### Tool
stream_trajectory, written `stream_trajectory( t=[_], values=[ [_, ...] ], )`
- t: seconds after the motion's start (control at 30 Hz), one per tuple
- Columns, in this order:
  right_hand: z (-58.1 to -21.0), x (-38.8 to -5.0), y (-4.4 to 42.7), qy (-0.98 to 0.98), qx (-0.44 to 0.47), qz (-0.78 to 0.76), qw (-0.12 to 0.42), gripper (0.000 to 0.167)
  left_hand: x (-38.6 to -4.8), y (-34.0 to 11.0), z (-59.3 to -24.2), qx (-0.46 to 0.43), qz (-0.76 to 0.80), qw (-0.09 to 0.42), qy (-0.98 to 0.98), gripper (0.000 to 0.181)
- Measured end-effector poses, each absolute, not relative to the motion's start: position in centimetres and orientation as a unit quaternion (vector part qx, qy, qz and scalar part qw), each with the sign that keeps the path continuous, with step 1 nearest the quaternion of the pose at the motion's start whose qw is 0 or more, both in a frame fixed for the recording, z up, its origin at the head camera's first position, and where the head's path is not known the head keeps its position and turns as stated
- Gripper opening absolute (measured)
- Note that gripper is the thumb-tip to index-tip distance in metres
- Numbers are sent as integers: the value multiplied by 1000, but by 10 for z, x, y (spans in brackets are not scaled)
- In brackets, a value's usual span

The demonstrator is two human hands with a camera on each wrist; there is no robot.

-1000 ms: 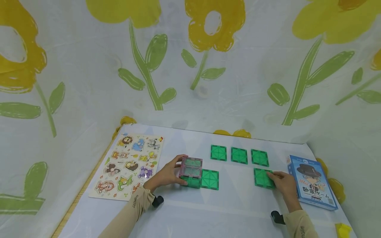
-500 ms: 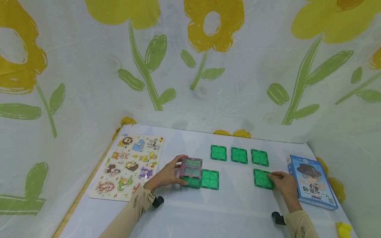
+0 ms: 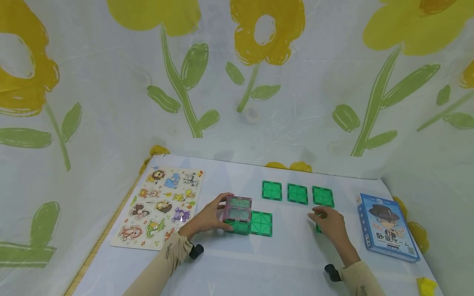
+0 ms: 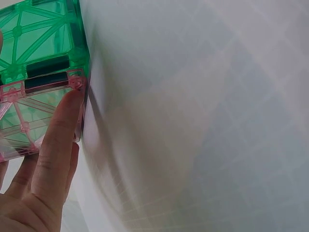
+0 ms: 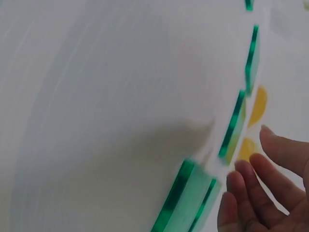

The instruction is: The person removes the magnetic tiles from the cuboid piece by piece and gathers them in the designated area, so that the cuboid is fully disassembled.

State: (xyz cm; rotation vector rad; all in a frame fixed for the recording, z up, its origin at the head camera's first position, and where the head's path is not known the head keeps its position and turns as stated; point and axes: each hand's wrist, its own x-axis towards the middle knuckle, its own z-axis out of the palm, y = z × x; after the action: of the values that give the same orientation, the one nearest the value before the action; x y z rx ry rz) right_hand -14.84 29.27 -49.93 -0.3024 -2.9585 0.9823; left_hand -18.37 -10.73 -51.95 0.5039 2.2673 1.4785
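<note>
R hand (image 3: 331, 224) off grn tile (image 5: 189, 200), L hand (image 3: 208, 216) same

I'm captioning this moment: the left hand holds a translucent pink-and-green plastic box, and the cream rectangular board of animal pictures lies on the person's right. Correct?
Only the side is wrong: the head view shows the cream rectangular board lying on the person's left. The left hand does hold the translucent pink-and-green plastic box.

Got a see-through pink-and-green box (image 3: 238, 210) gripped by the left hand (image 3: 208, 216), flat green tile (image 3: 261, 224) just beside it. Another green piece (image 3: 318, 228)'s mostly hidden behind the right hand (image 3: 331, 224), three green squares (image 3: 298, 193) flat beyond.
</note>
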Motion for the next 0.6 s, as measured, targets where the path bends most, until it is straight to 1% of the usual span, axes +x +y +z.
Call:
stream_trajectory(
  t=[0.1,0.23,0.4,0.5,0.6],
  values=[
    [-498,-147,276,-946,-66,316,-15,35,-184,-107,-519,180,526,192,809,105],
    [-498,-147,256,-951,-16,307,-22,33,-184,-107,-518,181,529,190,807,105],
    [-498,-152,230,-952,20,303,-46,35,-184,-108,-518,179,530,190,807,105],
    [-502,-154,214,-950,32,303,-69,42,-184,-108,-519,177,530,193,806,105],
    [-507,-156,200,-947,50,304,-91,54,-183,-107,-520,179,532,195,804,105]
  ],
)
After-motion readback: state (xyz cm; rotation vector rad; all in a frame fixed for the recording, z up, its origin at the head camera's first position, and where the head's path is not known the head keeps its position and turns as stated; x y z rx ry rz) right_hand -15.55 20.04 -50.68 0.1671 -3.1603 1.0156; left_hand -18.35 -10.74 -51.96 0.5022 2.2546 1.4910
